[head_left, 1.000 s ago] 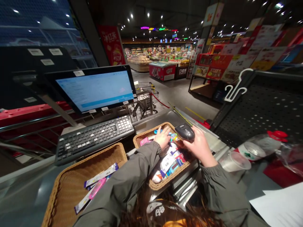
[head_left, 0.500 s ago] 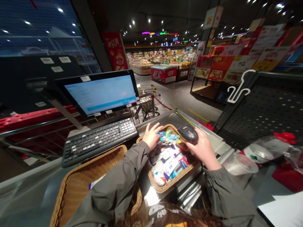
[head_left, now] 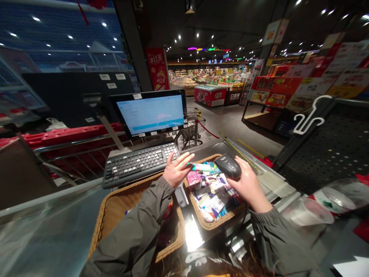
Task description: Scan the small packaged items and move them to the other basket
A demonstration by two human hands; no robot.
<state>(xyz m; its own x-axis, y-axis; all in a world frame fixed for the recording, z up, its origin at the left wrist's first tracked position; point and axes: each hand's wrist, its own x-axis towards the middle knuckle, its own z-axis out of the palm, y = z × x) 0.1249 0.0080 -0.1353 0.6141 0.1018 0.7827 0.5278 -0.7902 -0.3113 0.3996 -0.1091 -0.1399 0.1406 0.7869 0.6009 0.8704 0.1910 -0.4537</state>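
My right hand (head_left: 248, 184) is wrapped round a black handheld barcode scanner (head_left: 228, 165), above the right side of a wicker basket (head_left: 206, 225). Small colourful packets (head_left: 215, 204) fill this basket. Between it and a second wicker basket (head_left: 99, 215) is my left hand (head_left: 177, 171), its fingers stretched out and the thumb apart. Just past its fingertips lies a long teal-and-pink packet (head_left: 201, 167); whether they touch it is unclear. My left forearm hides much of the second basket's inside.
Behind the left basket are a black keyboard (head_left: 141, 163) and a lit monitor (head_left: 152, 113). Clear plastic containers (head_left: 313, 211) stand at the right, below a dark perforated panel (head_left: 331, 150) with a white hook (head_left: 309, 117). Shopping carts (head_left: 188, 132) stand beyond the counter.
My left hand has drawn back leftward from over the packets to the basket's left edge. The scanner stays in my right hand above the basket. The whole view has shifted.
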